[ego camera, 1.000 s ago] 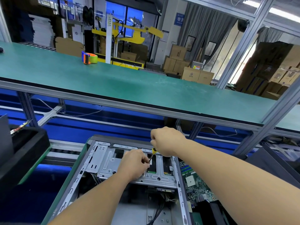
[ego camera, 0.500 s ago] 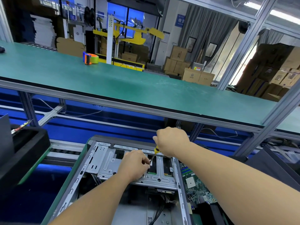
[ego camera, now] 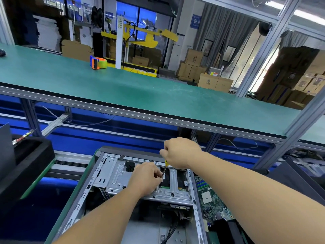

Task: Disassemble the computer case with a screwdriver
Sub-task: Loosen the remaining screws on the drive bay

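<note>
The open computer case [ego camera: 98,175] lies on its side at the bottom centre, its silver drive cage [ego camera: 116,175] facing up. My right hand [ego camera: 182,152] grips the yellow handle of a screwdriver [ego camera: 165,169] from above, the shaft slanting down onto the cage. My left hand [ego camera: 146,178] rests on the cage with curled fingers pinching the lower shaft near the tip. The tip itself is hidden behind my left fingers. A green motherboard [ego camera: 211,199] shows inside the case at the right.
A long green-topped bench [ego camera: 123,88] runs across above the case, with an orange and blue tape dispenser [ego camera: 98,62] on it. A black foam tray [ego camera: 26,161] sits at the left. Aluminium frame posts [ego camera: 281,152] stand at the right. Cardboard boxes are stacked behind.
Both hands stay at the same spot on the drive cage. My right hand has turned slightly on the screwdriver handle; the view has shifted a little.
</note>
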